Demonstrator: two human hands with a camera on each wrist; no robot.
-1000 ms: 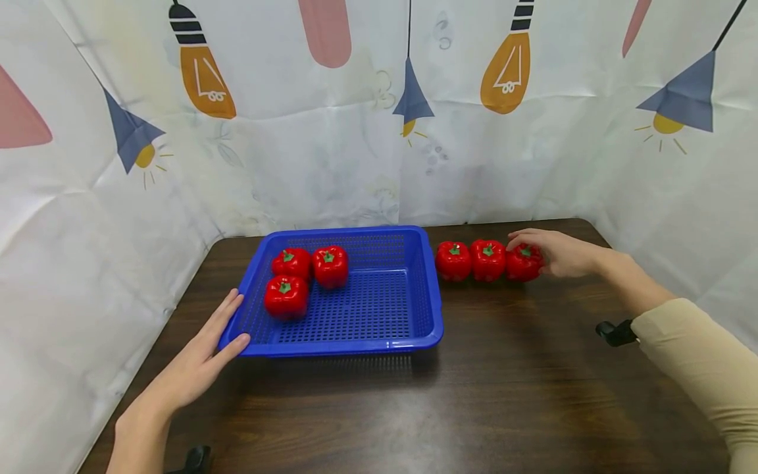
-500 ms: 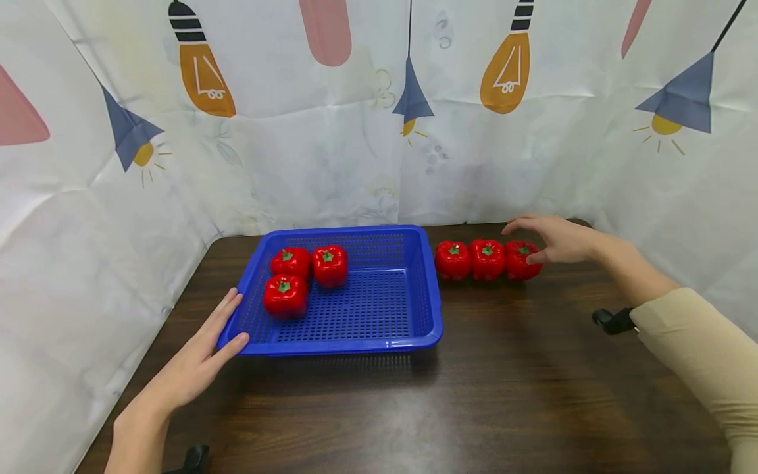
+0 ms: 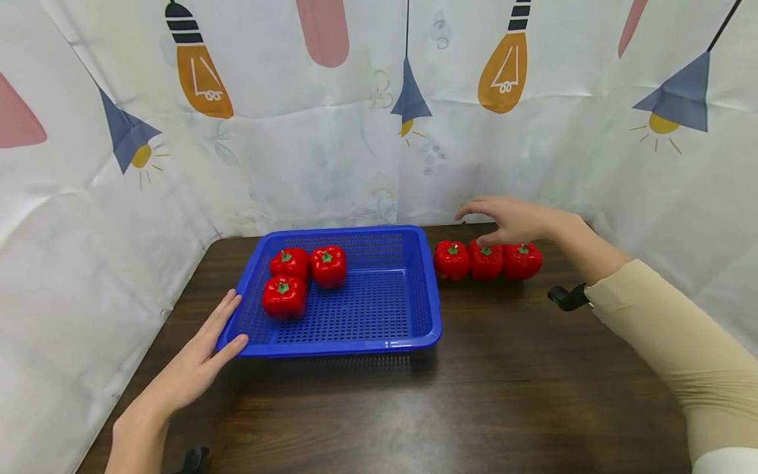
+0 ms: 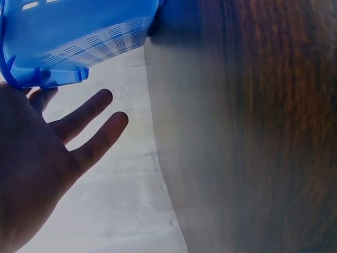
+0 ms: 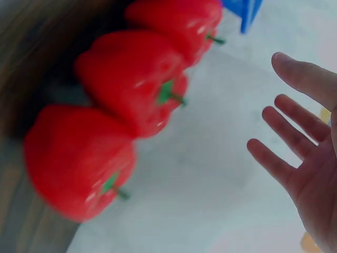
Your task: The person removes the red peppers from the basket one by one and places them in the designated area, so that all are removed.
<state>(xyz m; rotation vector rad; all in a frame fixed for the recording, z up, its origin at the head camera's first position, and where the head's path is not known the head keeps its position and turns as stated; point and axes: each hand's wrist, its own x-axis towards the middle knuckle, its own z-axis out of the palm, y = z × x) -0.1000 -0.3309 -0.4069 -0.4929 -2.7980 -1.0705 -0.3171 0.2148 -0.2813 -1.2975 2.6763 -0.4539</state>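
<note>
You are wearing a beige right sleeve [image 3: 663, 329] (creasing, white fabric [image 3: 725, 461] showing beyond); a black fitting [image 3: 567, 298] is jutting out at its wrist end.

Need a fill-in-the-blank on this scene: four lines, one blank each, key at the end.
1. The left hand touches the rim of a basket whose colour is ____.
2. Exactly ____ red peppers sit inside that basket.
3. In the head view, the row of peppers on the table lies to the ____ of the basket.
4. The right hand hovers above that row and holds ____.

Missing words: blue; three; right; nothing.
</note>
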